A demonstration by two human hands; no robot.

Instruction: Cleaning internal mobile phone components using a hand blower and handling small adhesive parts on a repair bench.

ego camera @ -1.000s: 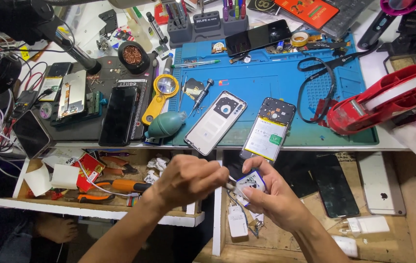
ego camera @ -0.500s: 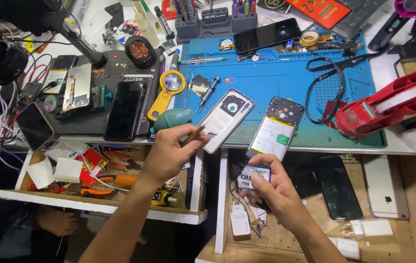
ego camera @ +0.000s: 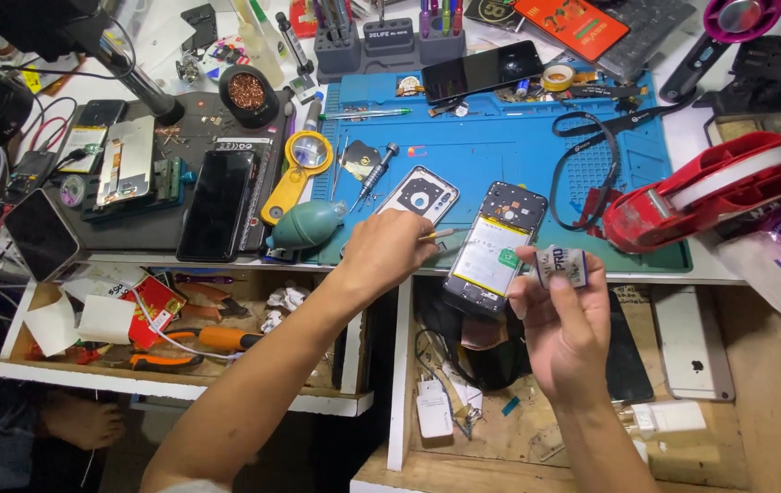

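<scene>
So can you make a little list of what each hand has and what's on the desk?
left hand: pinches thin tweezers, tip toward the open phone
right hand: holds up a small flat part
open phone: back off, battery showing, on the blue mat's front edge
blue mat: under the phones and tools
phone back: lies left of the open phone
green blower: left of the left hand
red tape dispenser: on the right
drawers: both open, full of bits

Small white-labelled part [ego camera: 561, 267], dark screens [ego camera: 216, 203]
</scene>
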